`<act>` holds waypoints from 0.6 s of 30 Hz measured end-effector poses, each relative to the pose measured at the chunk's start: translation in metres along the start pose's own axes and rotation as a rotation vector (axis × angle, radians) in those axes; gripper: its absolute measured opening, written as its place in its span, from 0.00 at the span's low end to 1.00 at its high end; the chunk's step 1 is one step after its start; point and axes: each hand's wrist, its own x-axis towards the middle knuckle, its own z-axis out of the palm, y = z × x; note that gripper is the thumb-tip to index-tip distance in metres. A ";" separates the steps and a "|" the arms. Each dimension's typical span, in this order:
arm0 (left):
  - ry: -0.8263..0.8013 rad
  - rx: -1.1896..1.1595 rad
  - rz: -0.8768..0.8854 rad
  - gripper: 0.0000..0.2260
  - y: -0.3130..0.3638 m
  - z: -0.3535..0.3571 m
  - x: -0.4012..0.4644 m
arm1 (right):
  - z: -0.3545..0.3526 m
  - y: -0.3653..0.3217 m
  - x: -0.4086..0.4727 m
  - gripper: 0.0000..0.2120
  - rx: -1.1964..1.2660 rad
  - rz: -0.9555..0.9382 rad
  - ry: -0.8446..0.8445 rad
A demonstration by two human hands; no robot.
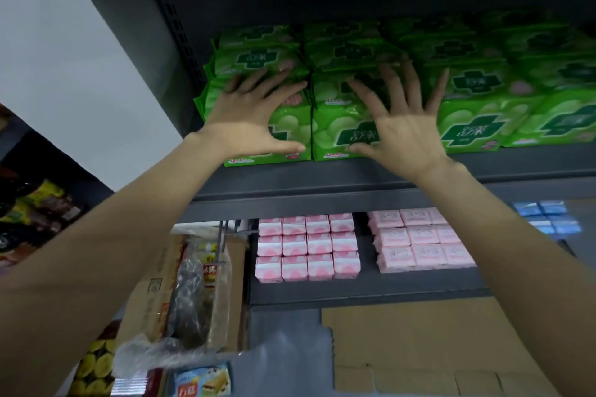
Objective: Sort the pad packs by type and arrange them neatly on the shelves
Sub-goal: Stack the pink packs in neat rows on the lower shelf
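I judge I am squaring up the green packs (471, 113) on the upper shelf (354, 177), pressing the front ones back into line. My left hand (254, 119) lies flat with fingers spread on the leftmost front pack (290, 126); my right hand (403, 126) lies the same way, fingers straight, on the pack beside it (335, 135); neither grips anything. Next I reckon both packs want an even push until their front edges match the row to the right. Four green packs stand across the front, with more stacked behind; how many I cannot count in the shade. On the lower shelf (371, 287) sit twelve pink-and-white packs (308, 248) in a three-by-four block, about nine pale pink packs (419, 242) beside them, part hidden by my arm, and four blue packs (545, 219) at the far right.
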 end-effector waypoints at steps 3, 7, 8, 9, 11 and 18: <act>0.050 -0.042 -0.077 0.43 0.010 0.000 -0.008 | -0.010 0.027 -0.027 0.45 0.097 0.255 0.008; 0.166 -0.017 -0.051 0.41 0.039 0.006 -0.003 | -0.004 0.053 -0.047 0.46 0.177 0.292 -0.084; 0.163 0.002 -0.039 0.40 0.046 0.006 0.001 | -0.001 0.054 -0.045 0.45 0.193 0.275 -0.097; 0.148 0.011 -0.034 0.38 0.050 0.008 0.006 | 0.000 0.053 -0.041 0.44 0.207 0.276 -0.101; 0.153 0.005 -0.022 0.36 0.050 0.010 0.014 | 0.002 0.050 -0.034 0.41 0.217 0.316 -0.104; 0.301 0.043 0.104 0.32 0.042 0.020 0.022 | -0.002 0.043 -0.029 0.37 0.117 0.414 -0.152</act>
